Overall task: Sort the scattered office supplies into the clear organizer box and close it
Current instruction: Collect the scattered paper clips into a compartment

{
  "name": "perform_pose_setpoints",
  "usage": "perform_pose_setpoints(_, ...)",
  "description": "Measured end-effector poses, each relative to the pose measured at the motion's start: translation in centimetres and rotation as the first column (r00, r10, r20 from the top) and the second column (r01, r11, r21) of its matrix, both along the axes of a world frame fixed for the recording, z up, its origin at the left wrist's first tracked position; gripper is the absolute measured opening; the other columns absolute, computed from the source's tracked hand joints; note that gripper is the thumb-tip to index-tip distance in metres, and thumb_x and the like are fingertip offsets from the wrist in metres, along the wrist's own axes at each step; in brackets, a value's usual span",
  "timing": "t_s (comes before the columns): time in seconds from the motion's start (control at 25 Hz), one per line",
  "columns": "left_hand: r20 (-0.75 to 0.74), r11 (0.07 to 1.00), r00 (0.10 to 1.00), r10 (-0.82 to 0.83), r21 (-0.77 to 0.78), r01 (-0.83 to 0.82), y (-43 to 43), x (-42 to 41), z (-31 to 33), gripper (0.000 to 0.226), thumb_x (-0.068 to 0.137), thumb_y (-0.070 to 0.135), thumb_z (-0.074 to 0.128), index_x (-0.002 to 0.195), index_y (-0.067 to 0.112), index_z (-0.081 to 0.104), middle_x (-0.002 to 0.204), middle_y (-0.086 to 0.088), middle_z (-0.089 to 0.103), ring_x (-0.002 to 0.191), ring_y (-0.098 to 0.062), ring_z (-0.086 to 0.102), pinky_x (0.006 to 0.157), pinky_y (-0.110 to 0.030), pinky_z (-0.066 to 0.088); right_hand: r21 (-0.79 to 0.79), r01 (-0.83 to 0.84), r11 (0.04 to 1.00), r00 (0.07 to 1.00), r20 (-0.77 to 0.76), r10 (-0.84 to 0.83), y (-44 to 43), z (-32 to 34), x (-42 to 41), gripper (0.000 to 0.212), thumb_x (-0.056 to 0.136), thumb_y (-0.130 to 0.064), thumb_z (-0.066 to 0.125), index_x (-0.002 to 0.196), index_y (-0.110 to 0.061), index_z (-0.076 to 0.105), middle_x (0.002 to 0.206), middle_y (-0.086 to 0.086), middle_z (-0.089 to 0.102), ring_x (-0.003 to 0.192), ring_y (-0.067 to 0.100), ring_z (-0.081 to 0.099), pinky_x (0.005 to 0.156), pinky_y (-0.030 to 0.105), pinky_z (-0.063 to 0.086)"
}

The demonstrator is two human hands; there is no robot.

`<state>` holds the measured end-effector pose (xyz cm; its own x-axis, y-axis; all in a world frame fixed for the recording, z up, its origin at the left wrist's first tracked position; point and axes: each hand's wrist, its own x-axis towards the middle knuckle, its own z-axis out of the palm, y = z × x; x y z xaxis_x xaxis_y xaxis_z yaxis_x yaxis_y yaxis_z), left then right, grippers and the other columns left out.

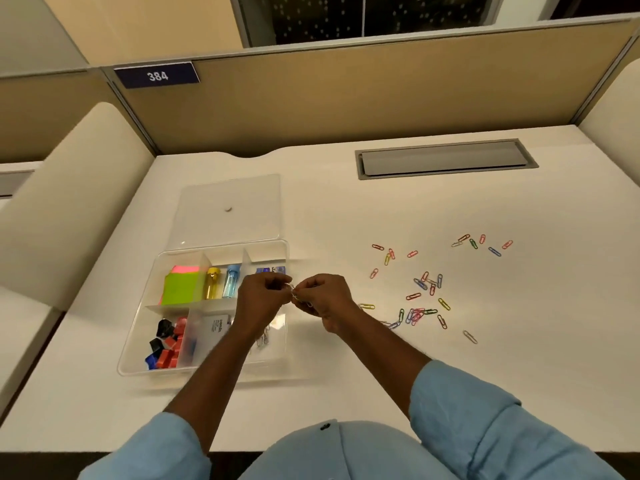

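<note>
Head view: both hands meet above the right edge of the clear plastic organizer box (207, 370), its lid (227, 209) open behind. The left hand (261, 296) and right hand (323, 299) pinch small metal paperclips (294, 292) between fingertips. Best released low over the near-right compartment. Many coloured paperclips (420, 308) lie scattered on the white desk (485, 375), right of the box.

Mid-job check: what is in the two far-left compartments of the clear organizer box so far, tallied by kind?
Neon green-and-pink sticky-note stack: 1
Small clear plastic tubes: 2 (yellow tube, blue tube)
Total: 3
Not counted: the paper clips pinched between the left hand and the right hand.
</note>
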<state>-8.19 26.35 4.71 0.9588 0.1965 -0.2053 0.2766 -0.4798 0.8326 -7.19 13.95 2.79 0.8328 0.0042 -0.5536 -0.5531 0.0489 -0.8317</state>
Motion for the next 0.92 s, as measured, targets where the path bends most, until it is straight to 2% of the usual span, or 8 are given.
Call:
perform_pose_setpoints(0.12, -0.039, 0.990, 0.999, 0.005, 0.138, 0.000, 3.3, -1.4, -0.5, 0.026, 0.069, -0.001, 0.072, 0.095, 0.004, 0.072, 0.087, -0.014, 0.073, 0.081, -0.026, 0.068, 0.081, -0.038, 0.057, -0.047, -0.129, 0.991, 0.992, 0.002, 0.129, 3.2, -0.2, -1.3, 0.018, 0.072, 0.006, 0.074, 0.066, -0.010, 0.068, 0.081, 0.017, 0.069, 0.086, 0.033, 0.071, 0.081, 0.042, 0.059)
perform_pose_setpoints(0.2, -0.066, 0.956, 0.998, -0.007, 0.291, 0.026, 3.9, -2.1, -0.8, 0.025, 0.074, 0.001, 0.069, 0.098, 0.004, 0.072, 0.095, -0.015, 0.073, 0.086, -0.023, 0.067, 0.080, -0.029, 0.052, -0.112, -0.185, 0.976, 0.981, 0.033, 0.190, 4.7, -0.5, -1.9, 0.013, 0.074, 0.004, 0.073, 0.071, -0.008, 0.070, 0.083, 0.017, 0.070, 0.083, 0.030, 0.071, 0.080, 0.041, 0.059)
perform_pose_setpoints(0.28, -0.119, 0.905, 0.990, -0.074, 0.410, 0.117, 4.1, -2.6, -1.1, 0.025, 0.079, 0.000, 0.064, 0.103, 0.005, 0.071, 0.103, -0.014, 0.071, 0.093, -0.022, 0.065, 0.080, -0.026, 0.048, -0.274, -0.266, 0.924, 0.947, 0.105, 0.304, 5.6, -0.8, -2.3, 0.011, 0.079, -0.001, 0.068, 0.088, -0.004, 0.073, 0.092, 0.016, 0.072, 0.086, 0.026, 0.070, 0.084, 0.034, 0.058)
perform_pose_setpoints(0.36, -0.197, 0.849, 0.973, -0.121, 0.488, 0.204, 4.2, -2.7, -1.4, 0.032, 0.081, -0.003, 0.060, 0.111, 0.006, 0.067, 0.114, -0.014, 0.067, 0.106, -0.025, 0.061, 0.092, -0.030, 0.047, -0.463, -0.371, 0.805, 0.866, 0.139, 0.479, 6.3, -0.7, -2.8, 0.023, 0.087, -0.005, 0.059, 0.108, -0.003, 0.069, 0.107, 0.015, 0.070, 0.099, 0.025, 0.066, 0.086, 0.026, 0.050)
perform_pose_setpoints(0.48, -0.183, 0.818, 0.978, -0.102, 0.544, 0.187, 4.4, -2.5, -1.7, 0.033, 0.081, -0.002, 0.062, 0.113, 0.006, 0.067, 0.117, -0.014, 0.066, 0.109, -0.026, 0.061, 0.098, -0.033, 0.045, -0.526, -0.425, 0.737, 0.790, 0.182, 0.586, 6.5, -0.5, -3.2, 0.034, 0.089, -0.002, 0.055, 0.123, -0.003, 0.061, 0.123, 0.014, 0.063, 0.115, 0.026, 0.058, 0.095, 0.027, 0.044)
perform_pose_setpoints(0.68, 0.067, 0.878, 0.996, -0.058, 0.479, 0.019, 2.3, -2.0, -1.8, 0.028, 0.087, 0.006, 0.060, 0.115, 0.004, 0.064, 0.115, -0.015, 0.066, 0.107, -0.028, 0.060, 0.095, -0.032, 0.044, -0.477, -0.186, 0.859, 0.879, 0.309, 0.362, 4.0, 0.2, -2.5, 0.034, 0.090, -0.008, 0.058, 0.124, -0.005, 0.058, 0.127, 0.011, 0.060, 0.116, 0.023, 0.058, 0.097, 0.025, 0.043)
perform_pose_setpoints(0.8, 0.085, 0.900, 0.979, -0.187, 0.415, 0.136, 0.0, -1.4, -2.3, 0.046, 0.082, 0.019, 0.069, 0.126, 0.010, 0.056, 0.129, -0.011, 0.057, 0.122, -0.027, 0.050, 0.105, -0.034, 0.036, -0.504, 0.031, 0.863, 0.905, 0.381, 0.190, 0.1, -0.6, -0.8, 0.044, 0.089, -0.024, 0.062, 0.129, -0.008, 0.052, 0.134, 0.008, 0.053, 0.124, 0.020, 0.050, 0.102, 0.024, 0.039)
perform_pose_setpoints(0.92, -0.011, 0.858, 0.941, -0.338, 0.407, 0.313, -2.7, 0.2, -2.7, 0.065, 0.079, 0.032, 0.072, 0.136, 0.016, 0.045, 0.137, -0.008, 0.048, 0.129, -0.024, 0.043, 0.108, -0.035, 0.032, -0.614, 0.136, 0.778, 0.928, 0.353, 0.116, -5.0, -1.8, 0.9, 0.064, 0.087, -0.044, 0.060, 0.138, -0.010, 0.041, 0.147, 0.011, 0.035, 0.137, 0.025, 0.034, 0.107, 0.034, 0.035)
